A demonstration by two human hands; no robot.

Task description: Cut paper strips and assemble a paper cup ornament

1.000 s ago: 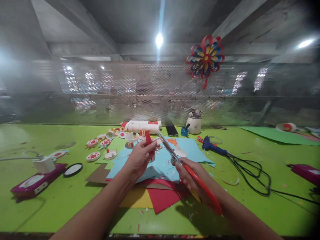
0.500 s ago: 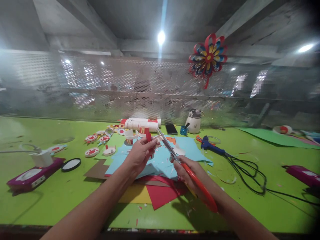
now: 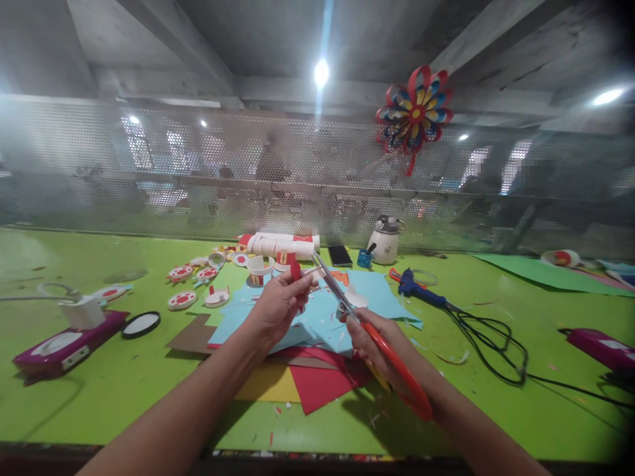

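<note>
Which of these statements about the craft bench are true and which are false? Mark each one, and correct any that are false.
1. The right hand holds scissors with red handles. True.
2. The left hand holds a blue strip of paper. False: it holds a small red paper piece.
3. A paper flower hangs on the mesh screen behind the table. True.
4. The blue glue gun lies left of the left hand. False: it lies to the right, its black cable trailing across the green table.
5. A dark phone lies near the white jar. True.
</note>
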